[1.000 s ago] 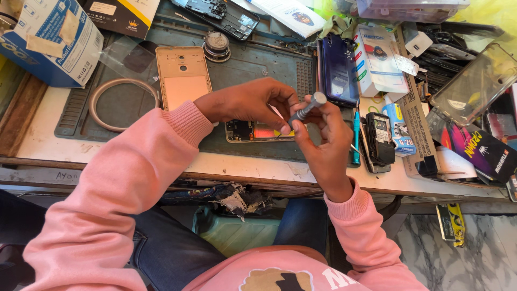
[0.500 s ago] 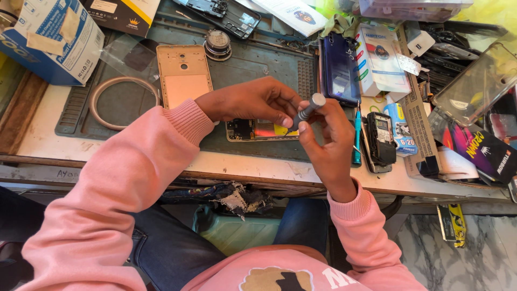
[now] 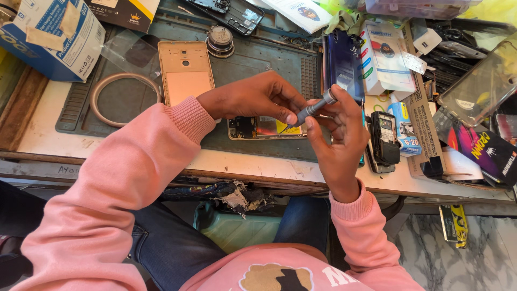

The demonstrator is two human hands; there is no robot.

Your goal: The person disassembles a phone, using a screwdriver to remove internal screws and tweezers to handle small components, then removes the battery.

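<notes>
My right hand [image 3: 338,134] grips a small grey screwdriver [image 3: 315,108], its tip angled down toward an opened phone [image 3: 258,127] lying on the dark green work mat [image 3: 258,59]. My left hand [image 3: 258,97] reaches across from the left, its fingertips pinching near the screwdriver's tip just above the phone. Part of the phone is hidden under my left hand. A gold phone back cover [image 3: 184,71] lies on the mat to the left.
A blue cardboard box [image 3: 48,35] sits at far left, a ring [image 3: 123,99] on the mat, a round metal part [image 3: 220,40] behind. A dark blue phone [image 3: 342,64], small boxes, a black phone [image 3: 383,140] and clutter crowd the right side.
The screwdriver has tilted lower, its tip closer to the opened phone. Both hands have shifted slightly while staying together over the phone.
</notes>
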